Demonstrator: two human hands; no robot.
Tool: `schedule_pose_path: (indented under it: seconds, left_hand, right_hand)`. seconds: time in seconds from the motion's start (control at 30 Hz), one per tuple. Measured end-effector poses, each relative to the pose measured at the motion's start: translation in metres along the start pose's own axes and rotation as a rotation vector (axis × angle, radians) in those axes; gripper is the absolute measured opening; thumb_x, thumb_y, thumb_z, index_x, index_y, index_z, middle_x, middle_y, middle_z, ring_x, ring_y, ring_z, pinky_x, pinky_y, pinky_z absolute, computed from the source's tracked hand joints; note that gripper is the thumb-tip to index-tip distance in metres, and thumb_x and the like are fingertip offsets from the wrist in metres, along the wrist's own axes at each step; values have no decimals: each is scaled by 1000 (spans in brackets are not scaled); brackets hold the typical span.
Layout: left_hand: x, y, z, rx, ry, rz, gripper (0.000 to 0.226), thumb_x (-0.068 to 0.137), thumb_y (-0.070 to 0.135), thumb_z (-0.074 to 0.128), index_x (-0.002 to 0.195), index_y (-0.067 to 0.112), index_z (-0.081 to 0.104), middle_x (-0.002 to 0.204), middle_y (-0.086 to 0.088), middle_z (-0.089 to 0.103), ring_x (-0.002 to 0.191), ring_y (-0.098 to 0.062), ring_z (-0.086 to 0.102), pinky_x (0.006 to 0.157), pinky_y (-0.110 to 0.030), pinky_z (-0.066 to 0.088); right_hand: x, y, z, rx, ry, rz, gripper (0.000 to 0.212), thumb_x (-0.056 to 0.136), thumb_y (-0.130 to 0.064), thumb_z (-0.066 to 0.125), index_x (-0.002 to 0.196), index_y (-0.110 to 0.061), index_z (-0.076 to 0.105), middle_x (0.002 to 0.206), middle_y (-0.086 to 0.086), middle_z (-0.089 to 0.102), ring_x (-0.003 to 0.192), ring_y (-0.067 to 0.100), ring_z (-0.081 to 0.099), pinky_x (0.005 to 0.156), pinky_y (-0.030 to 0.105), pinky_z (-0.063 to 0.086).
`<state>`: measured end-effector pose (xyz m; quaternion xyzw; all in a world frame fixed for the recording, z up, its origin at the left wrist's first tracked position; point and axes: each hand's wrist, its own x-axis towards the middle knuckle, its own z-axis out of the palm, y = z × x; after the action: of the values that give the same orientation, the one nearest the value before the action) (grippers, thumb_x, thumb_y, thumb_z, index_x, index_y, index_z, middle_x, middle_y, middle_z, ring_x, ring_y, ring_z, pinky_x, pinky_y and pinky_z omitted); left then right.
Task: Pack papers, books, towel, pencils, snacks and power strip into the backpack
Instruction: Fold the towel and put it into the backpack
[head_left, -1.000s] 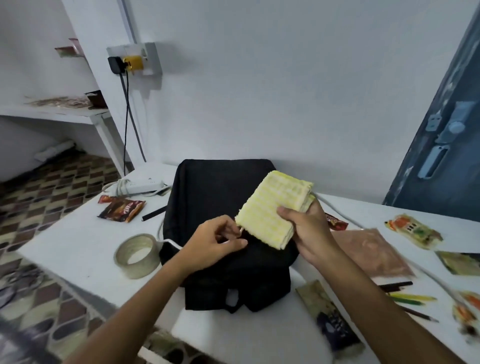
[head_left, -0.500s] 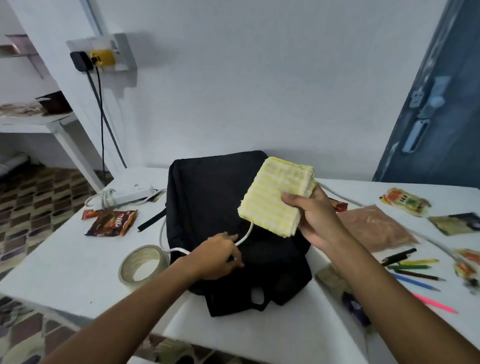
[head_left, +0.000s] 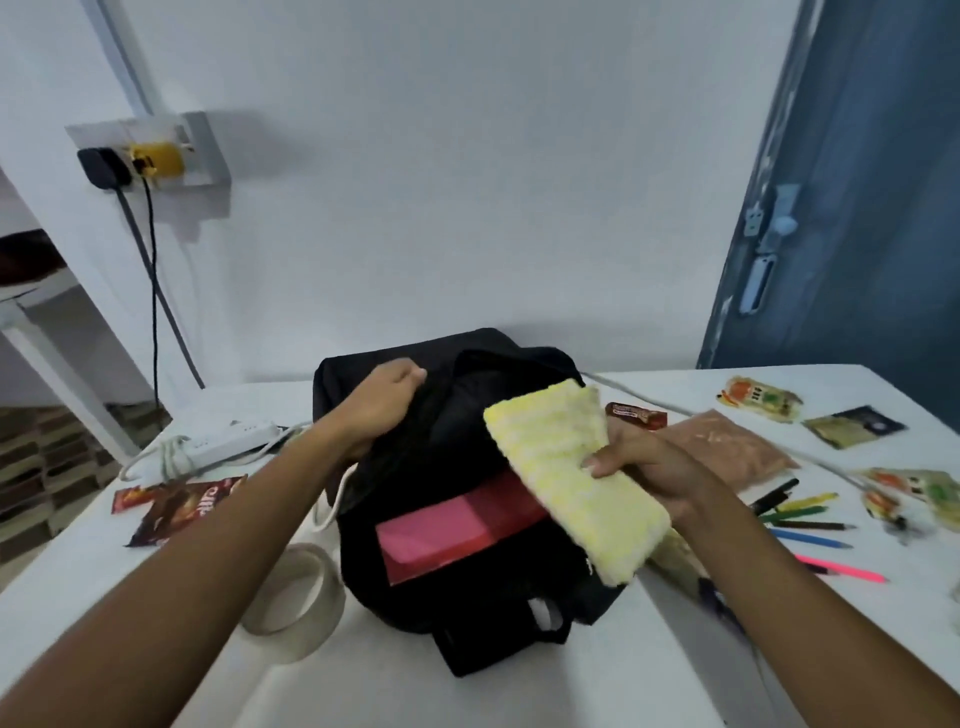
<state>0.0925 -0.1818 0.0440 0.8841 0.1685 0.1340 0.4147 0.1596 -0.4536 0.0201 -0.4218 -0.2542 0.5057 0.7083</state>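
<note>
The black backpack (head_left: 467, 597) lies on the white table (head_left: 467, 691) with its flap lifted. My left hand (head_left: 382, 402) grips the flap's edge and holds it up. Inside, a pink and red book or folder (head_left: 447, 535) shows. My right hand (head_left: 644, 467) holds a folded yellow towel (head_left: 566, 478) tilted over the right side of the opening. A white power strip (head_left: 228, 439) with coiled cord lies left of the bag. Several coloured pencils (head_left: 800, 519) lie at the right. Snack packets rest at the left (head_left: 176, 506) and far right (head_left: 758, 397).
A roll of tape (head_left: 291, 603) sits by the bag's left front. A small chocolate bar (head_left: 636, 413) and a brownish bag (head_left: 727, 447) lie behind my right hand. A wall socket (head_left: 150, 156) with plugs is upper left; a blue door (head_left: 857, 182) stands right.
My left hand moved from the bag's front up to the flap and pulled it open, revealing the pink item inside. My right hand lowered and tilted the towel toward the opening.
</note>
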Motion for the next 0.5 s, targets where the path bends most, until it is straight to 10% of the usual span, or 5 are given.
schedule_pose_path:
  seconds: [0.2, 0.5]
  left_hand:
    - [26, 54, -46, 193, 139, 195, 27, 101, 22, 38, 75, 15, 45, 76, 1, 50, 72, -16, 45, 63, -29, 34]
    - [23, 80, -50, 292, 285, 431, 25, 101, 25, 37, 87, 8, 50, 78, -4, 56, 73, -21, 51, 58, -27, 32]
  right_hand:
    - [36, 17, 20, -405, 188, 253, 40, 73, 4, 66, 111, -8, 62, 99, 8, 72, 91, 22, 69, 73, 31, 55]
    - [123, 44, 33, 309, 768, -85, 42, 84, 13, 51, 120, -8, 57, 113, 17, 65, 96, 33, 64, 72, 41, 56]
